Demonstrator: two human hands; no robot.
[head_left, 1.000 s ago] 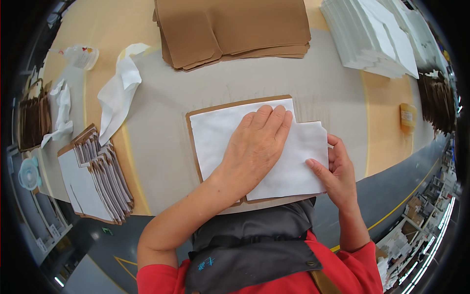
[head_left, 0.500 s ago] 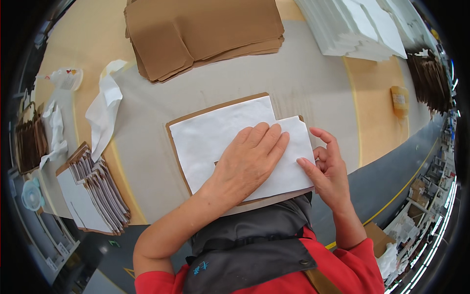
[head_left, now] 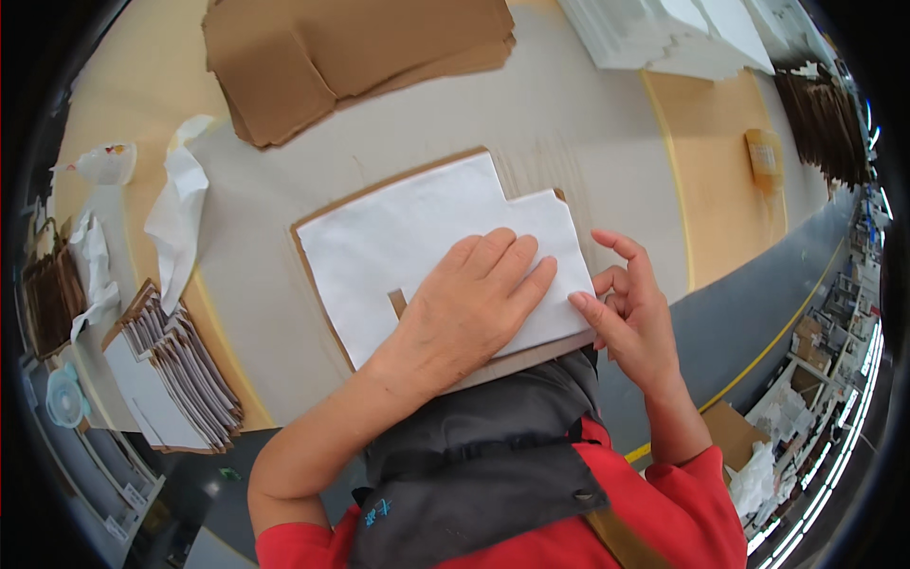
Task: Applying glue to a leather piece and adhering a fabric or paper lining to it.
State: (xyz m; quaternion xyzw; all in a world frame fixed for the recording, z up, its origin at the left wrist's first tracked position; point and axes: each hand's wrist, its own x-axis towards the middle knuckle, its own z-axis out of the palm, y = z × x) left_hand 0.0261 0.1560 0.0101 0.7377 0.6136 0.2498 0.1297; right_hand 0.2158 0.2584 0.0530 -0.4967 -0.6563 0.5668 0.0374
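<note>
My left hand (head_left: 479, 296) flat on white sheet (head_left: 408, 228) over brown card (head_left: 397, 304)
Even pressure suits it; whether my half-curled right hand (head_left: 630, 308) pinches the edge, I can't tell.

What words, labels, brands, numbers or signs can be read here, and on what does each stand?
Dark apron: blue characters, not copied out.
Yellow bottle: label too small to read.
Translucent container: red marks too small to read.
White sheet under the left hand: no writing visible.

Bright even light, faint shadows, strip lights (head_left: 844, 457) glaring — edges bowed, blackened.
</note>
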